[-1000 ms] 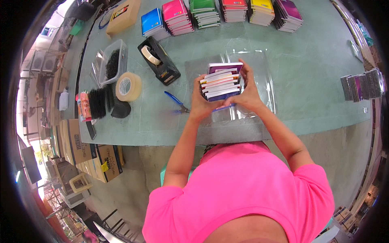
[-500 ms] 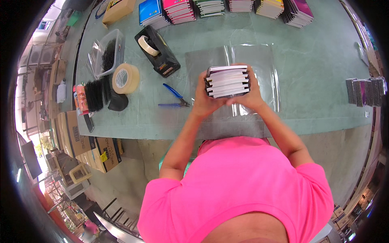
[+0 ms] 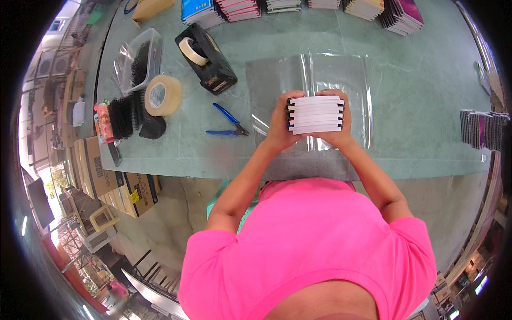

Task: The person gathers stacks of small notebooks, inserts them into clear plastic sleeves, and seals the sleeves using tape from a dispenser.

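Observation:
Between my two hands is a stack of small notebooks (image 3: pixel 316 115), its white page edges facing up and dark bindings showing at the sides. My left hand (image 3: pixel 279 124) grips the stack's left side, and my right hand (image 3: pixel 342 126) clasps its right side. Beneath the hands, a clear plastic sheet (image 3: pixel 266 80) lies on the green table, glossy with light along its folds. Left of the sheet rest blue-handled cutters (image 3: pixel 228 121), their jaws pointing toward it.
Farther left are a black tape dispenser (image 3: pixel 216 72), a tape roll (image 3: pixel 162 96), a plastic box (image 3: pixel 143 61) of black binding coils and more coils (image 3: pixel 121 118). Notebook piles (image 3: pixel 237 8) line the far side; another notebook row (image 3: pixel 482 129) stands at the right. Cardboard boxes (image 3: pixel 96 165) sit below the table's left edge.
Both hands have shifted slightly right with the notebook stack. The stack has turned a little, and its page edges now look more evenly lined up.

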`<state>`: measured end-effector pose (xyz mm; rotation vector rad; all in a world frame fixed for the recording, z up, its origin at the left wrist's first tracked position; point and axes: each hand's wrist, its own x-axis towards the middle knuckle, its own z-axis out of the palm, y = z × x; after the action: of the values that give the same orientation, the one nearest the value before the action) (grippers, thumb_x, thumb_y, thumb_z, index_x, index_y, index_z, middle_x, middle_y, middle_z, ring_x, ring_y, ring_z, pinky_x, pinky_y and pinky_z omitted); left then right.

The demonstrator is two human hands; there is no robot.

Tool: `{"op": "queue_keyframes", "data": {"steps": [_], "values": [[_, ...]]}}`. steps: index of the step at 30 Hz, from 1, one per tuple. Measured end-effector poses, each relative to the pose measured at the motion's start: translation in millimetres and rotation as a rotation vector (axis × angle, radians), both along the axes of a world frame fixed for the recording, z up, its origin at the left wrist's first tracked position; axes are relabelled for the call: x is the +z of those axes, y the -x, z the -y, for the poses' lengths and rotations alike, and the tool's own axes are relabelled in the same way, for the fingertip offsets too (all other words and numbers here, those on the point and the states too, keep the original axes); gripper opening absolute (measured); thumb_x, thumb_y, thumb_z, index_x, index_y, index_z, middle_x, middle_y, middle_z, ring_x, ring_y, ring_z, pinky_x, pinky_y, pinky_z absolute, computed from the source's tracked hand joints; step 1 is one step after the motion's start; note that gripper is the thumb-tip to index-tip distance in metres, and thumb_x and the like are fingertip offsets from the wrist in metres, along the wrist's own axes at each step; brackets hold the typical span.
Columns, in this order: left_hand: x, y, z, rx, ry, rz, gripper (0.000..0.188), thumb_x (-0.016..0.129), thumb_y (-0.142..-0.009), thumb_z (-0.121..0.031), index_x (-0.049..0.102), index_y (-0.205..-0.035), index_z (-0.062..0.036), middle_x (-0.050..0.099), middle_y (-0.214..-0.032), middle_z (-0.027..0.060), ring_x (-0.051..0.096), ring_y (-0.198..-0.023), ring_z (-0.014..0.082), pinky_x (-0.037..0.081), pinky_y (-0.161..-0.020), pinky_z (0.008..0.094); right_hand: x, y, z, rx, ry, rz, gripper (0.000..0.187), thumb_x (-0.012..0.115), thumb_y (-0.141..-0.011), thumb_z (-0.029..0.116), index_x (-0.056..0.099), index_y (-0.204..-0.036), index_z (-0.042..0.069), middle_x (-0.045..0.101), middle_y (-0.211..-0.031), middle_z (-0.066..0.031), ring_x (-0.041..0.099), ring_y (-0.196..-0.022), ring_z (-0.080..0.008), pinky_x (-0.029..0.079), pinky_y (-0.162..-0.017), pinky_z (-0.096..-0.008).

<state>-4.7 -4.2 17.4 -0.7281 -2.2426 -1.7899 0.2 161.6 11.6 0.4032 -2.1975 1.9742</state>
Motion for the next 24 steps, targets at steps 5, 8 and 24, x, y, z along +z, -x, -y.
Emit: {"op": "queue_keyframes", "data": {"steps": [5, 8, 24], "values": [[-17, 6, -11, -0.037, 0.025, 0.249, 0.071, 0.075, -0.058, 0.003, 0.039, -0.118, -0.0085, 0.049, -0.108, 0.0062, 0.051, -0.097, 0.0179, 0.042, -0.086, 0.0295, -31, 1, -14, -0.077, -0.22, -0.003, 0.087, 0.088, -0.05, 0.021, 0.037, -0.119, 0.005, 0.054, -0.108, -0.0095, 0.054, -0.101, -0.0214, 0.044, -0.087, -0.0334], [-7, -1, -14, -0.071, 0.044, 0.205, 0.07, 0.073, -0.059, 0.004, 0.038, -0.119, -0.0086, 0.049, -0.11, 0.0067, 0.051, -0.098, 0.0184, 0.042, -0.086, 0.03, -24, -13, -15, -0.071, -0.065, -0.022, 0.086, 0.087, -0.052, 0.019, 0.036, -0.119, 0.005, 0.054, -0.108, -0.0099, 0.054, -0.101, -0.0224, 0.044, -0.088, -0.0334], [40, 52, -9, -0.112, 0.117, 0.882, 0.078, 0.085, -0.058, -0.031, 0.047, -0.119, 0.0017, 0.061, -0.106, 0.0118, 0.06, -0.096, 0.0217, 0.048, -0.084, 0.0327, 20, 43, -26, -0.055, -0.046, 0.728, 0.084, 0.059, -0.072, 0.065, 0.047, -0.117, -0.005, 0.062, -0.102, -0.0216, 0.062, -0.091, -0.0324, 0.048, -0.08, -0.0379]]}}
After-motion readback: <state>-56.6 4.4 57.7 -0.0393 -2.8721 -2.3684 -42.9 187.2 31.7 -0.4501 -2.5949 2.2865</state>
